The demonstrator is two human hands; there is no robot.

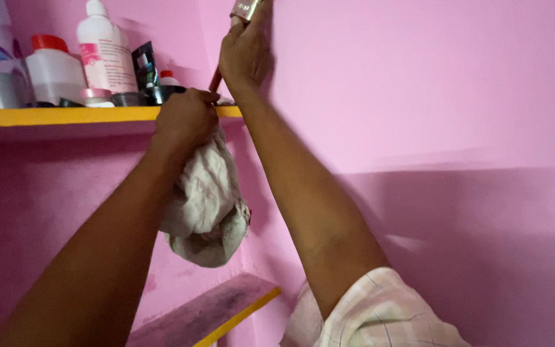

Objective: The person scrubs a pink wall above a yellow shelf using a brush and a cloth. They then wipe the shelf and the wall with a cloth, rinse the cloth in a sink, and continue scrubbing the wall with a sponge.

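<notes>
Up high, both arms are raised toward the corner of a pink wall.
Right hand: the right hand (245, 48) is lifted against the pink wall (431, 96), its grip closed around a paintbrush (244, 9); the metal band of the brush shows at the very top edge, and a reddish handle pokes out below the palm (the bristles are out of view).
Left hand: the left hand (186, 119) sits just at the front edge of the yellow shelf (65, 116), its grip bunched tight on a pale, grubby cloth (205, 205), which hangs down in a loose bundle under the fist.
Where the brush is: near the inner corner, just above the shelf's right end, touching or nearly touching the wall; I cannot tell which.
Shelf load: a tall white bottle with a pink label (104, 51), a squat white jar with a red cap (54, 71), a small dark packet (144, 64) and some low dark lids stand together on the left part of the shelf.
Below: a second shelf (207, 311) with a yellow edge, its top dusty and purple-toned.
Sleeve: a light checked sleeve (380, 315) covers the right upper arm.
</notes>
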